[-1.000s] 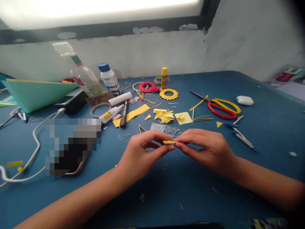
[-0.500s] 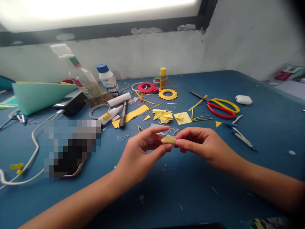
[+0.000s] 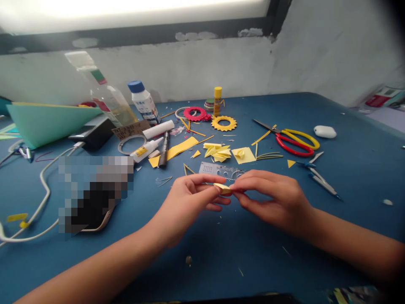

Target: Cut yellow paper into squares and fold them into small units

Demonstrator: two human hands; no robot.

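A small folded piece of yellow paper (image 3: 223,188) is held above the table between both my hands. My left hand (image 3: 193,196) pinches its left end between thumb and fingers. At the paper's right end, the fingertips of my right hand (image 3: 268,192) close on it. Just beyond the hands lies a grey stencil ruler (image 3: 212,168), partly hidden by the fingers. Behind that are a heap of folded yellow paper pieces (image 3: 217,153) and a pale yellow paper square (image 3: 243,156) with another folded piece on top.
Scissors (image 3: 286,139) and a drawing compass (image 3: 321,179) lie to the right, near a white case (image 3: 325,131). Leftward are a marker (image 3: 164,150), a glue bottle (image 3: 147,150), a phone (image 3: 98,202) and a cable (image 3: 47,185). Yellow and red paper rings (image 3: 224,123), a glue stick (image 3: 217,101) and bottles (image 3: 144,103) stand farther back.
The folded paper has tipped from showing a broad face to a flatter, narrower one. My right fingers have shifted round its end, and more of the stencil ruler shows.
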